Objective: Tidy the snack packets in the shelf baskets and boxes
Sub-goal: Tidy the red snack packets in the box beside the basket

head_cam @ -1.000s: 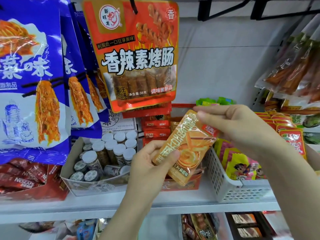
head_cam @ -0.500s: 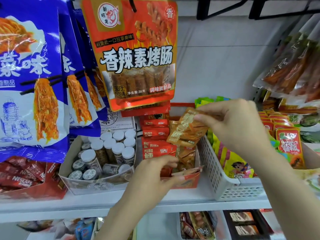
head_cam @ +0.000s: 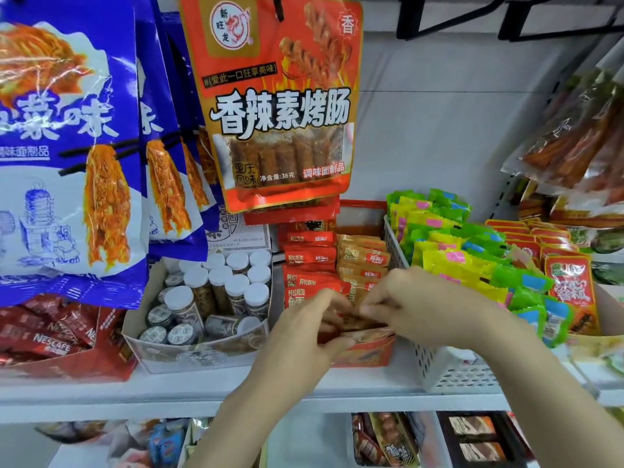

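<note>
Both hands, left hand (head_cam: 317, 327) and right hand (head_cam: 418, 304), pinch packets (head_cam: 354, 324) at the red box (head_cam: 366, 352) front; rows behind look neat, this box probably nearly done.

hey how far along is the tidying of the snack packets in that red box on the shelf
Done: the red packets and tan packets stand in two neat rows in the red box. In hand: the left hand and right hand meet at the box's front, fingers on a packet there, blurred. Left: settling that front packet; the green and yellow packets in the white basket lie looser.
</note>
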